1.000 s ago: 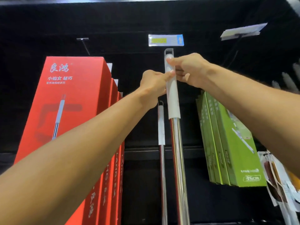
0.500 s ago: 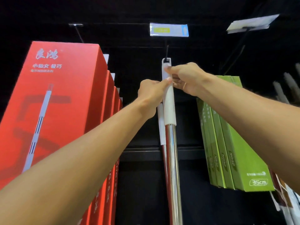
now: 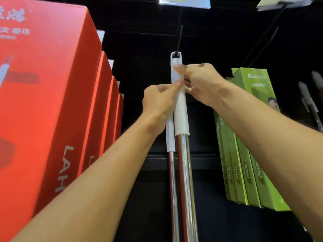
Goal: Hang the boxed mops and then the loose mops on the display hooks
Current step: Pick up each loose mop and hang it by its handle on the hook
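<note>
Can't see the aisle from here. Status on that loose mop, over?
Left hand and right hand both pinch the mop handle. Its hang loop sits on the hook. Another mop close behind.

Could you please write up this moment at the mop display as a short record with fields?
Held item: mop handle, white grip, metal pole
Left hand: pinches the grip
Right hand: pinches the grip higher up
Hook: passes through the handle's top loop
Behind it: second mop
Left side: red boxes
Right side: green boxes
</note>
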